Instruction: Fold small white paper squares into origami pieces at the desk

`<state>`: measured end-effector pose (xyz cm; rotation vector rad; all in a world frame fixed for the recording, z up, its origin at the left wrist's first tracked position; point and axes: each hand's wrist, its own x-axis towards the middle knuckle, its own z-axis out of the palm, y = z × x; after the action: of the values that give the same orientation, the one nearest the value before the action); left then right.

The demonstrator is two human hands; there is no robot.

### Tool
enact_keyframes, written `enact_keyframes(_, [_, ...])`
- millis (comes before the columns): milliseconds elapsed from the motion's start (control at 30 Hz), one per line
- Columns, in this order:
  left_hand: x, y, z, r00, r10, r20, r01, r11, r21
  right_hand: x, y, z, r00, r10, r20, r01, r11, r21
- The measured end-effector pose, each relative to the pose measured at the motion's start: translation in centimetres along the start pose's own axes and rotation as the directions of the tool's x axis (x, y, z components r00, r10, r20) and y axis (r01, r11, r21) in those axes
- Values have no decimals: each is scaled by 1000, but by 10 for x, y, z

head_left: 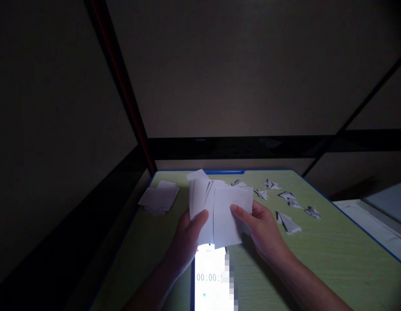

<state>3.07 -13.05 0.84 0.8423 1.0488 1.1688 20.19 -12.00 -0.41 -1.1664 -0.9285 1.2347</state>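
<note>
the left hand (187, 235) is gripping a fan of sheets (199, 201), the right hand (265, 226) is pinching at least one sheet (231, 229), over the table (317, 255). folded papers (289, 225) are lying at right, seemingly done; the held sheets and left pile (158, 196) are showing no clear folds.

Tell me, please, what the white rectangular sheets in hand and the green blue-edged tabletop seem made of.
The white rectangular sheets look like matt paper: thin edges, soft curl, no gloss. The green blue-edged tabletop is probably smooth laminate with faint grain streaks, though painted wood is possible.
</note>
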Motion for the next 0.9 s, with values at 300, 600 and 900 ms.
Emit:
enact_keyframes(300, [5, -1, -7, 997, 41, -65, -32, 990, 134, 3, -5, -3, 999, -1, -54, -2, 998, -58])
enact_keyframes(600, [16, -6, -10, 962, 154, -223, -132, 985, 114, 5, -22, -7, 991, 23, -129, 5, 976, 217])
enact_keyframes(900, [6, 12, 1, 894, 233, -383, -119, 947, 300, -10, -20, 8, 958, 176, 228, -237, 931, 279])
